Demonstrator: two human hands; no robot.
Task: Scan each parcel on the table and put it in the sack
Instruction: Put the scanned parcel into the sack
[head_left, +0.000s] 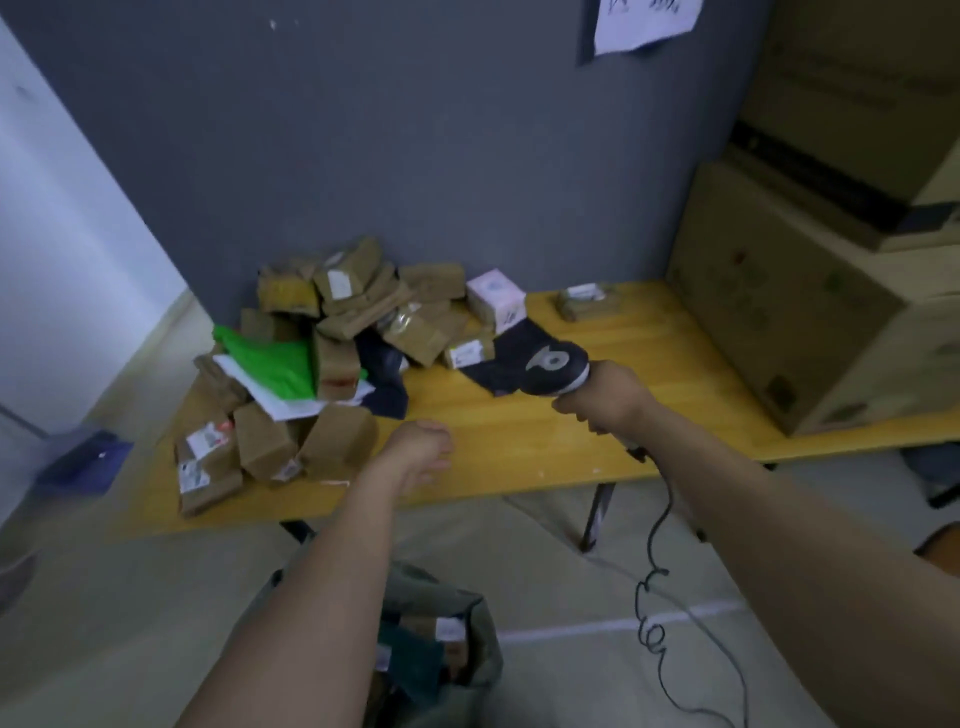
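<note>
On the desk (519, 431), back-left against the grey wall: a loose pile of parcels (332, 332), mostly brown cardboard with white labels. A green mailer (275, 364) is wedged into the pile on top of a white one. A white box (496, 299) sits at the pile's right edge, and a dark bag parcel (498, 358) lies flat in front of it. One small brown parcel (584, 300) sits alone further right, near the wall and well apart from the pile.

Right grip (605, 397): clenched round the handle of the scanner (553, 366). The black scanner head is over the dark bag parcel; can't tell whether they touch. The coiled cable (652, 623) hangs from the handle to the floor.

Left grip (418, 449): above the front of the desk, just right of the nearest brown parcels and not touching them. Its fingers are curled under, with nothing in it.

Sack (483, 623): on the floor below the desk's front edge, between the forearms. Its mouth is open and labelled parcels show inside.

Big cardboard boxes (779, 312) are stacked on the desk's right end. A sheet of paper (639, 21) is pinned to the wall above. Frame is motion-blurred, so the labels are unreadable.
</note>
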